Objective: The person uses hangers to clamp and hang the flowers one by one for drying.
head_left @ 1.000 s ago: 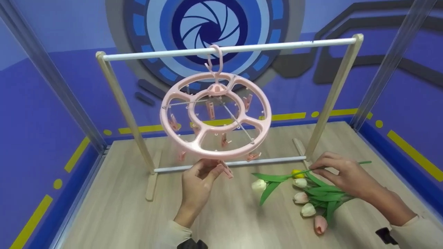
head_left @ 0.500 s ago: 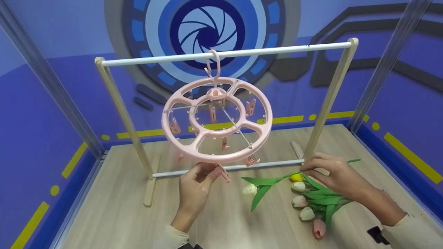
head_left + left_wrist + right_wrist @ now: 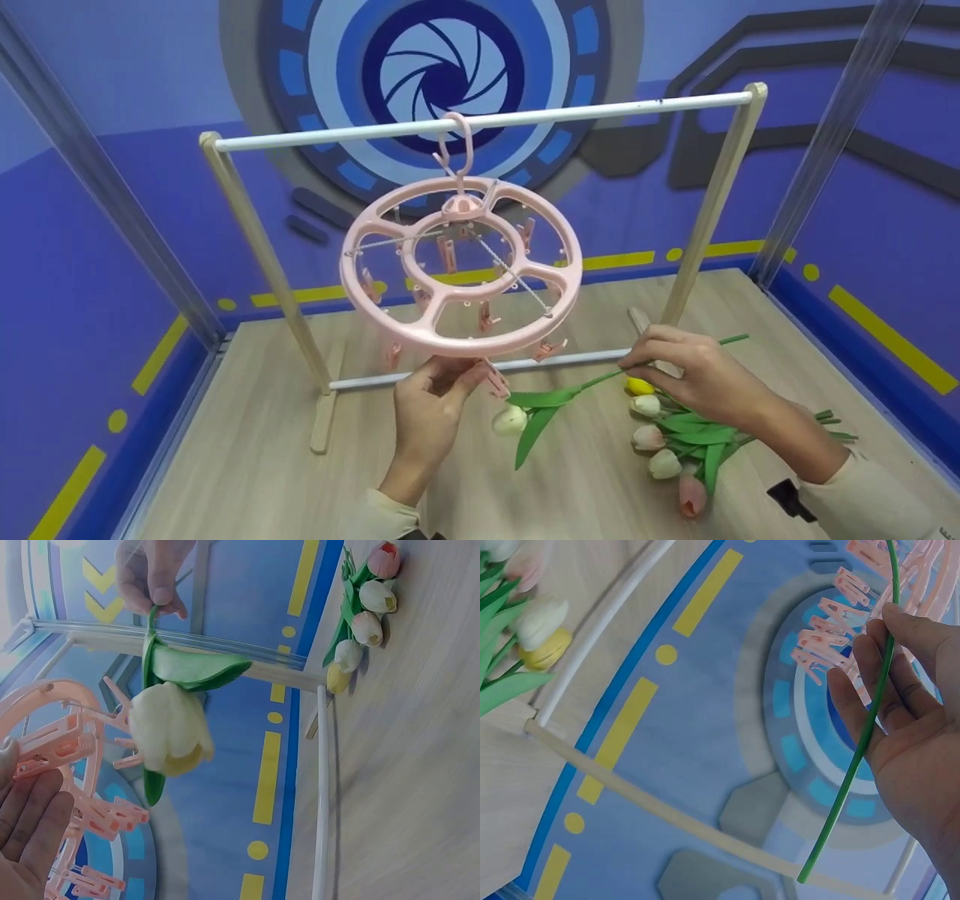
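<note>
A round pink clip hanger hangs by its hook from a white rail. My left hand pinches one of its pink clothespins at the near rim, thumb on one side and fingers on the other, as the left wrist view shows. My right hand pinches the thin green stem of a white artificial tulip between thumb and fingertips. The tulip points left with its bloom just below the pinched clothespin in the head view. Its green leaves spread beside the bloom.
Several artificial tulips, white, pink and yellow, lie bunched on the wooden table at the right. The rack's wooden posts and low white bar stand around the hanger. Other pink clothespins dangle from the ring.
My right hand has moved left with the white tulip, bringing its bloom from near the bunch to the clothespin. My left hand keeps its pinch on the clothespin.
</note>
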Tool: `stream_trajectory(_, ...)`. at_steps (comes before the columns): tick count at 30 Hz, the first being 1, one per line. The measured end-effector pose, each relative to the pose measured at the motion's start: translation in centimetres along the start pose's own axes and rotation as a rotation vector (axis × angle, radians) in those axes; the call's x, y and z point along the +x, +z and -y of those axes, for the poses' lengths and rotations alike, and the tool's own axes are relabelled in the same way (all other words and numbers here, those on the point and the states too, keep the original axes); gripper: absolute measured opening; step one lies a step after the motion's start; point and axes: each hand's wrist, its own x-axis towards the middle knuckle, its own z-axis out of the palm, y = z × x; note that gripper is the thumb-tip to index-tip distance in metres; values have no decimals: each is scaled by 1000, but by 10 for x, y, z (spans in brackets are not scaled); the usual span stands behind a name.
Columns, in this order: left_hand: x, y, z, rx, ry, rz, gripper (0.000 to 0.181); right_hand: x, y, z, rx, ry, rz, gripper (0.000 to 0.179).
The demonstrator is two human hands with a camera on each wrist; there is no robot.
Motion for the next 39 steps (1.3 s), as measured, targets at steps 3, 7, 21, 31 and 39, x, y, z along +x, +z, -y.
stream_trajectory(3,-2,2,0,9,-1,-14,14,4,3,2,14,-11,1,40)
stream_trajectory(7,-3,4,-1,4,5,-30,13,9,7,3,27,-38,1,39)
stream_trajectory(21,-2,18,-9,-43,-29,-24,14,25,13,13,11,-66,7,36)
stream_trajectory(31,-1,28,-17,-87,-32,-15,15,38,19,22,18,-94,-4,33)
stream_trajectory(39,3,33,-20,-136,6,-14,15,47,26,28,11,-135,0,32)
